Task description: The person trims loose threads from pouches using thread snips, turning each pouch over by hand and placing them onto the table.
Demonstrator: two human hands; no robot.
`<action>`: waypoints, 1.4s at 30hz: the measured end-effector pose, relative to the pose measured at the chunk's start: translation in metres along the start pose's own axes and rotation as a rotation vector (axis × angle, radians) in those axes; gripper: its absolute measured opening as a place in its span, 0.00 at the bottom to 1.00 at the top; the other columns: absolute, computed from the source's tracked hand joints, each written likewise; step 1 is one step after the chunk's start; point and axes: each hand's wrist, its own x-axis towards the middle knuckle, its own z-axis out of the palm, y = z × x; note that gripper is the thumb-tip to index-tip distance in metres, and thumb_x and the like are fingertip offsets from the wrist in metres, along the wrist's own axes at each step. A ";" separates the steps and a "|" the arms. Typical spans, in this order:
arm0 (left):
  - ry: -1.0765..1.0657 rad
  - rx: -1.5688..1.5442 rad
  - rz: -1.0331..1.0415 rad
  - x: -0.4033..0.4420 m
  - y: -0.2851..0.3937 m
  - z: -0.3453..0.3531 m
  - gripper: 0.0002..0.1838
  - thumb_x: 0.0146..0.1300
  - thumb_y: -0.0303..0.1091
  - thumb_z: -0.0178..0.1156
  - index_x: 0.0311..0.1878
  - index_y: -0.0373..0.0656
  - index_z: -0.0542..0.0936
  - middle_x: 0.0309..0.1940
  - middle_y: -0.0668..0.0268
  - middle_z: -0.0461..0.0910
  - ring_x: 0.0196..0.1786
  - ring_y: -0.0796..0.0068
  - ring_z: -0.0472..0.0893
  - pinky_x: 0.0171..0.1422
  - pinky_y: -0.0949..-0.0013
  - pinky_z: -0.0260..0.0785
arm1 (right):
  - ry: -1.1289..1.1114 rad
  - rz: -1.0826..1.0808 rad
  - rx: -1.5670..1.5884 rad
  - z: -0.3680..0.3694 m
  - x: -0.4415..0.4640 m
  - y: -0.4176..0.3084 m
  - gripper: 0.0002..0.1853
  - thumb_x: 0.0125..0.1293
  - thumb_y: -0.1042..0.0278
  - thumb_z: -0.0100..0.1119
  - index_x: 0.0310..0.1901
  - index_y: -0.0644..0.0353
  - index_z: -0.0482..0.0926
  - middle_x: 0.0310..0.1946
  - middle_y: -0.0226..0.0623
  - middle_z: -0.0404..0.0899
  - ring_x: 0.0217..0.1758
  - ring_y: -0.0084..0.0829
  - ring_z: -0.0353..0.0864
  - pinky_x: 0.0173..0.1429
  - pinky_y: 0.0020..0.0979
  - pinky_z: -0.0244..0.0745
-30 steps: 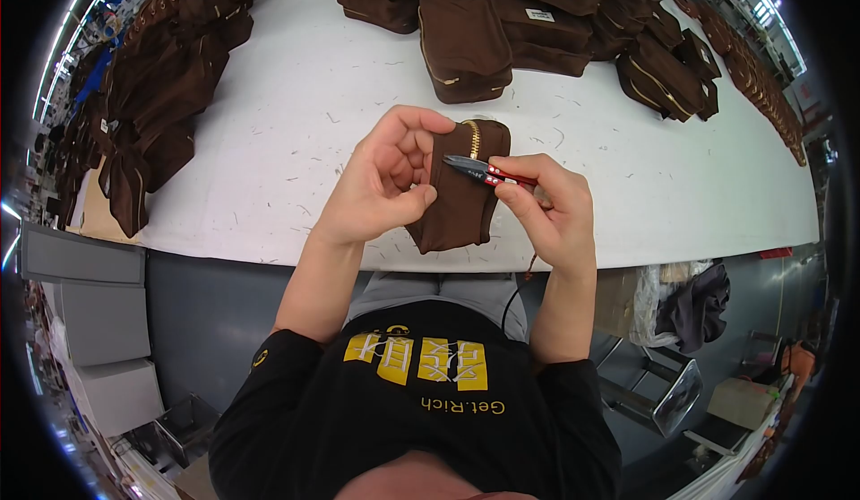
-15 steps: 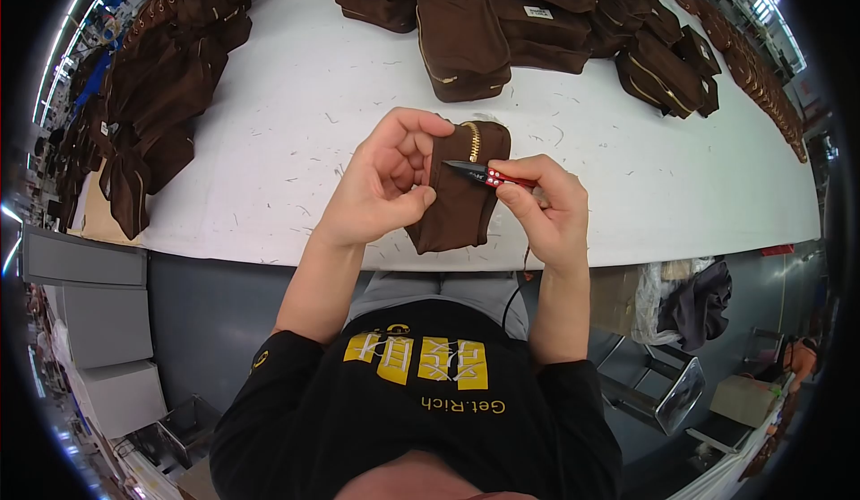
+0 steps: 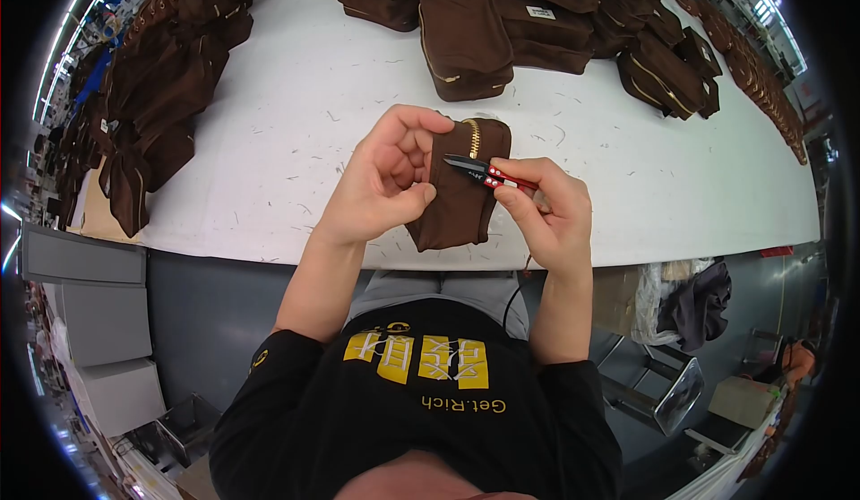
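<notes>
A small brown fabric pouch point(image 3: 461, 209) with a gold zipper point(image 3: 475, 138) is held just over the near part of the white table. Its left edge is gripped by my left hand point(image 3: 387, 177), thumb in front and fingers curled. My right hand point(image 3: 548, 209) pinches red-handled thread snips point(image 3: 511, 180) between thumb and fingers. The dark blades point left across the pouch's front, close to the left hand's fingertips. Whether the blades touch the cloth I cannot tell.
Several brown zippered bags point(image 3: 466, 38) are piled along the table's far side, with more brown bags point(image 3: 166, 97) heaped at the left. Thread scraps dot the white tabletop point(image 3: 296, 168). Grey boxes point(image 3: 107, 325) stand at lower left, a metal-framed stool point(image 3: 654, 383) at lower right.
The snips have turned slightly, their tips a little farther up the pouch, and the blades look more parted. The left hand keeps its hold on the pouch.
</notes>
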 end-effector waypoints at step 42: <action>-0.016 -0.008 -0.001 0.001 0.000 -0.003 0.31 0.52 0.13 0.54 0.63 0.38 0.68 0.42 0.72 0.73 0.41 0.88 0.73 0.44 0.83 0.65 | -0.198 -0.164 -0.099 -0.011 0.003 0.004 0.14 0.58 0.73 0.72 0.46 0.63 0.84 0.34 0.39 0.86 0.31 0.28 0.83 0.37 0.25 0.75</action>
